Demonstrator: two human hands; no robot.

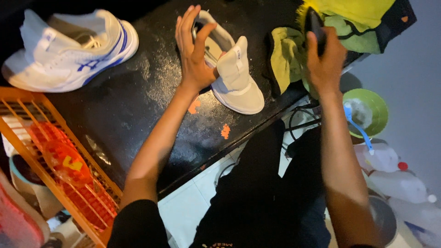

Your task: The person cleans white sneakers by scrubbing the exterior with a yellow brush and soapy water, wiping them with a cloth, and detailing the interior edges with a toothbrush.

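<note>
Beige shoe [234,78], left hand [195,53] fingers spread, steadying it

Saw a white low-top sneaker [234,78] on the black countertop, toe toward me, heel away, standing on its sole near the front edge. Tongue was pulled up and forward, pale grey lining showing, opening exposed. Upper looked off-white, a bit dingy. Dark brush [316,27] was off to the right of it, upright over the green and yellow cloths, mostly hidden, bristles not visible. Shoe and brush were apart.
</note>
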